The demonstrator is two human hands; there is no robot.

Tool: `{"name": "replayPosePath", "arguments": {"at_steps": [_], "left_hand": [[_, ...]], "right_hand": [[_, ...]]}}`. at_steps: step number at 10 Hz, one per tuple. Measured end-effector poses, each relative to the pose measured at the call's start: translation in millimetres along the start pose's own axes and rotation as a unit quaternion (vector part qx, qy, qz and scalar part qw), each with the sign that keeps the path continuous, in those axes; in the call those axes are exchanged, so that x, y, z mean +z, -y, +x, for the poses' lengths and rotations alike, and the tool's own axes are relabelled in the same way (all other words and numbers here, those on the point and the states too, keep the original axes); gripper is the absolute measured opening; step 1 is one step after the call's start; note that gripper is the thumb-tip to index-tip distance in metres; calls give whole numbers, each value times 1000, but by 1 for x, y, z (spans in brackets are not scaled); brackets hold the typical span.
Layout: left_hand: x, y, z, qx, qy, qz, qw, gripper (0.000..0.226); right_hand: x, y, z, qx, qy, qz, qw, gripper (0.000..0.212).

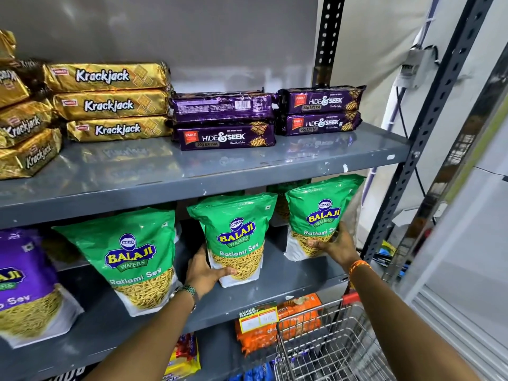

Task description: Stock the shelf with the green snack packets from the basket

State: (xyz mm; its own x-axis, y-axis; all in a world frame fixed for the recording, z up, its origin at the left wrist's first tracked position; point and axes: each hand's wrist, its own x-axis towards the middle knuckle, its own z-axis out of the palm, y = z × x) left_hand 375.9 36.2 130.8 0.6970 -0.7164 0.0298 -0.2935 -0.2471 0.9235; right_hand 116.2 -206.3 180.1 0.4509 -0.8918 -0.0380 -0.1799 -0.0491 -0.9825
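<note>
Three green Balaji Ratlami Sev packets stand upright on the middle grey shelf point(288, 281). My left hand point(204, 272) grips the lower left edge of the middle green packet point(236, 232). The right green packet point(316, 213) has my right hand point(336, 247) closed on its lower right corner. The left green packet point(134, 254) stands free. More green packets show partly behind the right one. The wire basket point(330, 345) sits at the bottom right below my right arm; I see no green packets in its visible part.
A purple Balaji packet point(24, 281) stands at the far left of the same shelf. Gold Krackjack packs point(110, 101) and purple Hide & Seek packs point(225, 136) fill the upper shelf. Orange packets point(299, 317) lie on the lower shelf. A slotted upright post point(428, 127) bounds the right side.
</note>
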Motion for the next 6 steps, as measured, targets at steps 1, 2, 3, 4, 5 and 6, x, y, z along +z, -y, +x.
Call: {"name": "replayPosePath", "arguments": {"at_steps": [1,2,3,4,5,6], "left_hand": [[-2,0,-1,-1,12,7,1000,104],[-8,-5,-15,-5,11,36,999,110],[-12,-17,-39,13,-4,69,998,109],[-26,-41,-92,66,-62,138,986,108],[-43,-67,-124,139,-79,159,974,95],[-89,-124,-159,275,-179,101,939,72]], "right_hand": [[-1,2,-2,3,9,13,1000,84],[-1,13,-13,13,-4,38,999,92],[6,38,-42,23,-23,64,997,88],[25,63,-88,-1,-96,105,990,71],[37,70,-119,-70,-145,159,974,69],[43,114,-159,-164,-218,248,930,58]]}}
